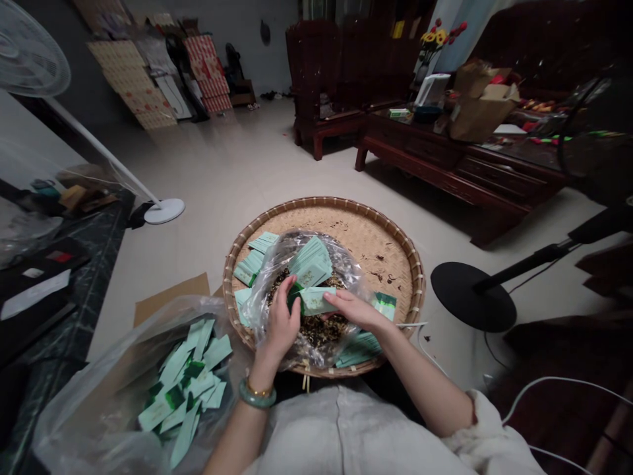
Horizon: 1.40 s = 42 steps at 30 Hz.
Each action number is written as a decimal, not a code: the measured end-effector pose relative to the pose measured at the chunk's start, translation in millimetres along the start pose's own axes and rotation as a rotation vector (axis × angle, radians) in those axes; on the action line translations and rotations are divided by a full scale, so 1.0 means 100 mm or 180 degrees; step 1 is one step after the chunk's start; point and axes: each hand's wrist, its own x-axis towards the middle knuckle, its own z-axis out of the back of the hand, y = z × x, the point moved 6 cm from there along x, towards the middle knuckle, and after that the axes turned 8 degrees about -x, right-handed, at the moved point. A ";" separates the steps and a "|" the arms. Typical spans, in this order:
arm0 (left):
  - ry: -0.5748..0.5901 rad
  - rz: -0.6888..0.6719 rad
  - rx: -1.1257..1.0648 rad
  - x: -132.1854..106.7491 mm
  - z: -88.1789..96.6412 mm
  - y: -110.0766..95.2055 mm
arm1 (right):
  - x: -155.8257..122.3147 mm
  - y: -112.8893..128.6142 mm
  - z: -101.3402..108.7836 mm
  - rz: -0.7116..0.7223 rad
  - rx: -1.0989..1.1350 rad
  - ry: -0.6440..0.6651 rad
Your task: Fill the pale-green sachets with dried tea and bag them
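A wide, shallow woven bamboo basket [324, 204] sits in front of me. A clear plastic bag [346, 264] lies in it around a heap of dark dried leaves [316, 326]. My left hand [281, 316] and my right hand [353, 310] meet over the heap, both gripping a pale green paper packet [316, 301] with a dark green end. Stacks of similar packets [311, 262] lie around the heap. At lower left, a second plastic bag [99, 402] holds several loose packets [185, 382]. A jade bangle [257, 394] circles my left wrist.
A dark stone-topped table [74, 310] runs along the left, with a standing fan's white base [164, 211] beyond it. To the right stand a round black stand base [472, 297] and white cables. Carved dark wooden furniture [459, 155] with cardboard boxes stands behind.
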 end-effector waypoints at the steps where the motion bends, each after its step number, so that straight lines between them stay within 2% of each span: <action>1: 0.0016 -0.0255 0.0439 -0.01 0.00 -0.08 | 0.01 -0.01 0.01 0.0019 -0.0123 -0.0091; 4: 0.0580 -0.0767 0.1349 -0.06 -0.12 -0.23 | 0.03 -0.01 0.03 0.0116 -0.0455 -0.0244; 7: 0.0802 -0.0776 0.1602 -0.09 -0.19 -0.23 | 0.04 0.04 -0.02 0.0292 -0.0530 -0.0147; 10: 0.0727 -0.0750 0.1366 -0.08 -0.20 -0.16 | 0.04 0.06 -0.06 0.0378 -0.0587 -0.0063; 16: 0.0624 -0.0566 0.0764 -0.05 -0.13 -0.05 | 0.05 0.01 0.00 0.0319 -0.0782 -0.0197; 21: 0.0555 -0.0444 0.0627 -0.04 -0.11 -0.04 | 0.02 0.14 -0.07 0.0324 -0.0491 0.0017; 23: 0.0410 -0.0399 0.0640 -0.03 -0.08 -0.01 | -0.02 0.24 -0.06 0.0366 -0.0254 -0.0151; 26: 0.0100 -0.0280 0.0689 -0.01 0.00 0.05 | -0.14 0.30 0.07 0.0491 -0.0068 -0.0835; 28: -0.0060 -0.0156 0.0677 0.00 0.05 0.10 | -0.24 0.23 0.08 0.0387 -0.0485 -0.0916; 31: -0.0235 0.0076 0.0497 0.00 0.11 0.18 | -0.33 0.00 -0.08 0.0195 -0.2024 -0.0247; 34: -0.0344 0.0219 0.0295 0.00 0.13 0.23 | -0.35 -0.21 -0.14 0.0181 -0.3019 -0.0212; 37: -0.0339 0.0223 0.0238 0.00 0.13 0.23 | -0.26 -0.31 -0.17 0.0300 -0.3326 -0.0413; 42: -0.0375 0.0274 0.0230 -0.02 0.15 0.27 | -0.13 -0.38 -0.22 0.0262 -0.3355 -0.0441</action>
